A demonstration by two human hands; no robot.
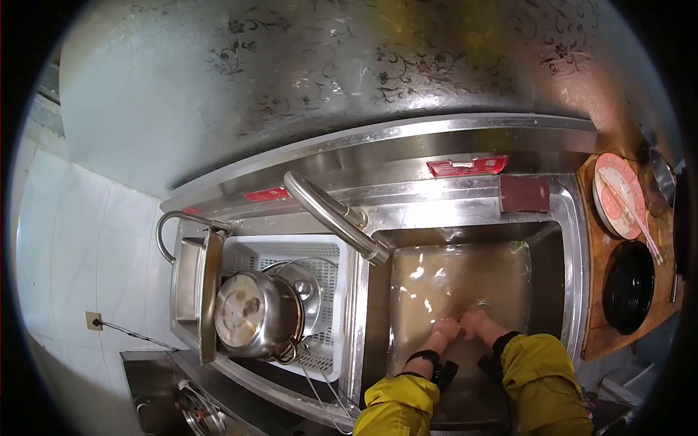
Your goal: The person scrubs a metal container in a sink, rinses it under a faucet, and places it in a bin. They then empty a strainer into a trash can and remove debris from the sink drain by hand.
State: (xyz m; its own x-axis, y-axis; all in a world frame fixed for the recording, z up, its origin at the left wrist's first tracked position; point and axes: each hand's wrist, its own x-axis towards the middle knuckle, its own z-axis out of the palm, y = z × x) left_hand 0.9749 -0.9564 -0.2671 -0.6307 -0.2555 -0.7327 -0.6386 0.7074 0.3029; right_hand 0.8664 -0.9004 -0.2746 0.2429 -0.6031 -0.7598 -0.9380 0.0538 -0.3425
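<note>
Two hands, left hand (445, 328) and right hand (474, 320), touching, sunk in murky sink (552, 254) water; grip unclear. One steel pot (251, 314), one lid (309, 280), one faucet (334, 216).

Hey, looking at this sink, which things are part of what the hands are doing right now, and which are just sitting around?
In use:
left hand and right hand, together under the murky water
sink basin holding that water
faucet over it

Lying about:
steel pot on its side in the white rack
glass lid
brown sponge
pink plate
black pan
</note>
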